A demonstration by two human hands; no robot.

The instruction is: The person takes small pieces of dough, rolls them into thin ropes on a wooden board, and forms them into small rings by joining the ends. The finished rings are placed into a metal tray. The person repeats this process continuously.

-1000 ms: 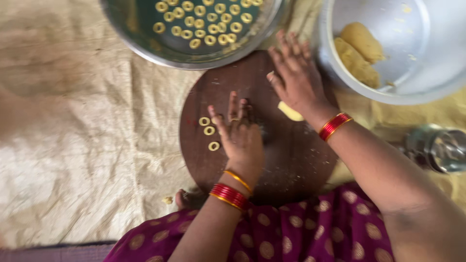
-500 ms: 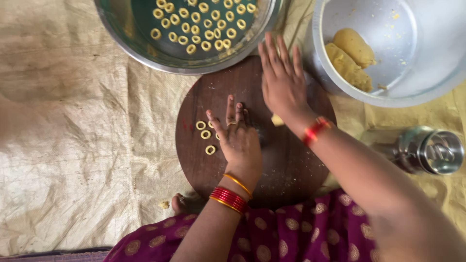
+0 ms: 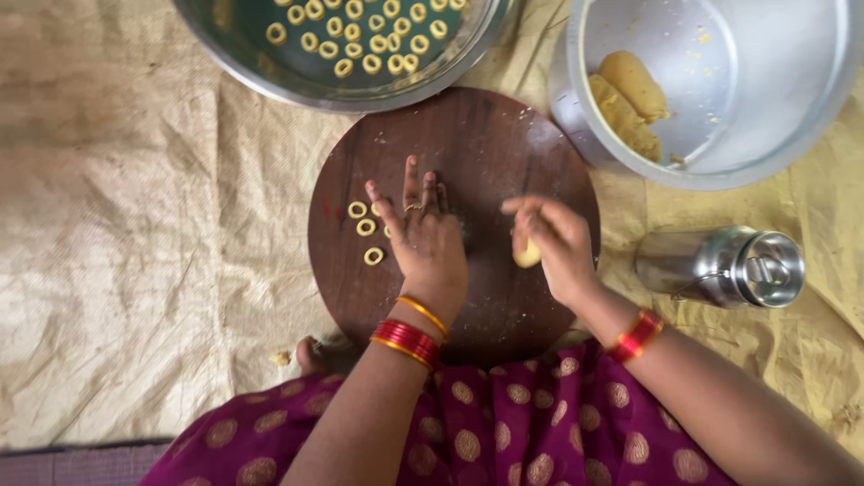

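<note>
A round dark wooden board (image 3: 477,135) lies on a sack cloth in front of me. My left hand (image 3: 423,238) rests flat on the board, fingers spread, just right of a few small dough rings (image 3: 364,227). My right hand (image 3: 553,243) is curled around a small lump of yellow dough (image 3: 526,255) near the board's right side. Whether anything lies under the left palm is hidden.
A steel bowl (image 3: 270,85) with several dough rings sits beyond the board. A big steel pot (image 3: 765,135) with yellow dough lumps (image 3: 630,99) stands at the upper right. A steel canister (image 3: 729,265) lies on its side at the right. Tan sack cloth (image 3: 135,225) covers the floor.
My right hand has drawn back from the board's far edge toward me and curled its flat fingers around the dough lump. The left hand has stayed in place.
</note>
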